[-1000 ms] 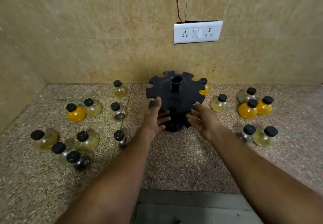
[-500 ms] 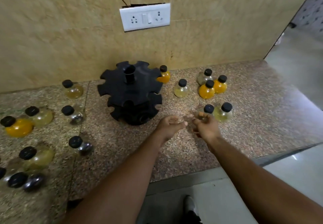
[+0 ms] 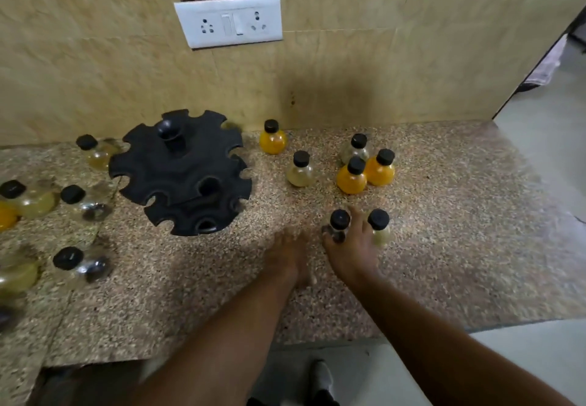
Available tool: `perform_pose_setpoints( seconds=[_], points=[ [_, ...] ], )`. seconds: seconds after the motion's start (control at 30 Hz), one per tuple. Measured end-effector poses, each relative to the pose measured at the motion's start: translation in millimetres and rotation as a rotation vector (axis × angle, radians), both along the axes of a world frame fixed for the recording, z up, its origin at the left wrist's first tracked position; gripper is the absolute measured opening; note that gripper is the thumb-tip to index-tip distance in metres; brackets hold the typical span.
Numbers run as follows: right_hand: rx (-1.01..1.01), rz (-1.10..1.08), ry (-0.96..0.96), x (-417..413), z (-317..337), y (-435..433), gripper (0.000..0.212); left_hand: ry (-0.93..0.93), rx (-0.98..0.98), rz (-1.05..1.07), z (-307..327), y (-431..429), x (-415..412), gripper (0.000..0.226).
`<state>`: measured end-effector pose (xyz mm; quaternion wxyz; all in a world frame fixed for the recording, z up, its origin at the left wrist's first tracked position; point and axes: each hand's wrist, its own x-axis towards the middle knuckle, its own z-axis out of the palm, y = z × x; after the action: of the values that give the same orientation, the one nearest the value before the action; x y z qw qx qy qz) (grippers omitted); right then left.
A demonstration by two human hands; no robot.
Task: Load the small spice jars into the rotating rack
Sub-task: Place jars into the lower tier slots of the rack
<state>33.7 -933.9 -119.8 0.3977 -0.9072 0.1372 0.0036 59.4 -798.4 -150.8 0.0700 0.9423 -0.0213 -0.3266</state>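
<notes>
The rack (image 3: 182,171) is matte black plastic, two round tiers with scalloped slots cut into their rims and a short hollow post at the top centre; every slot in view holds nothing. It stands on a speckled granite bench (image 3: 459,215), left of centre, close to the wall.

The jars are small round-bellied clear bottles with black screw caps. Right of the rack stand an orange-filled jar (image 3: 272,139) by the wall, a pale jar (image 3: 300,171), and a tight cluster of a greyish jar (image 3: 355,152) and two orange ones (image 3: 352,177) (image 3: 380,169). More jars with yellow, orange or dark contents sit blurred along the left edge.

The right hand (image 3: 352,253) lies palm down, fingers spread around a dark-filled jar (image 3: 338,226), which shows between the fingers; whether it is truly gripped I cannot tell. A pale yellow jar (image 3: 380,229) stands just beside the same hand, touching or nearly so. The left hand (image 3: 290,256) rests blurred on the bench next to it, loosely curled and holding nothing.

Behind runs a beige marble-look tiled wall (image 3: 95,57) with a white socket plate (image 3: 229,20) and a thin wire above it. A pale floor (image 3: 539,358) shows below the bench edge and at right.
</notes>
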Motion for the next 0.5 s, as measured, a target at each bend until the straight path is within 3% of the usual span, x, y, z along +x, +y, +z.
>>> perform_pose_setpoints(
  seconds=[0.13, 0.2, 0.33, 0.43, 0.5],
  points=[
    [0.009, 0.028, 0.024, 13.1, -9.1, -4.3, 0.069, -0.037, 0.010, 0.021, -7.0, 3.9, 4.7, 0.120],
    [-0.007, 0.036, 0.019, 17.7, -11.8, -7.0, 0.061, -0.088, -0.150, 0.153, -15.5, 9.6, 6.6, 0.107],
    [-0.051, 0.101, -0.007, 25.2, -10.3, -3.2, 0.057, -0.313, -0.927, 1.025, -4.0, 19.2, 7.3, 0.065],
    [-0.032, 0.220, -0.062, 35.5, -2.9, 10.8, 0.055, -0.357, -1.280, 1.579, 3.0, 37.5, 10.2, 0.045],
    [-0.040, 0.333, -0.064, 42.9, 2.1, 24.2, 0.056, -0.349, -1.421, 1.744, 6.2, 49.4, 6.2, 0.043]
  ],
)
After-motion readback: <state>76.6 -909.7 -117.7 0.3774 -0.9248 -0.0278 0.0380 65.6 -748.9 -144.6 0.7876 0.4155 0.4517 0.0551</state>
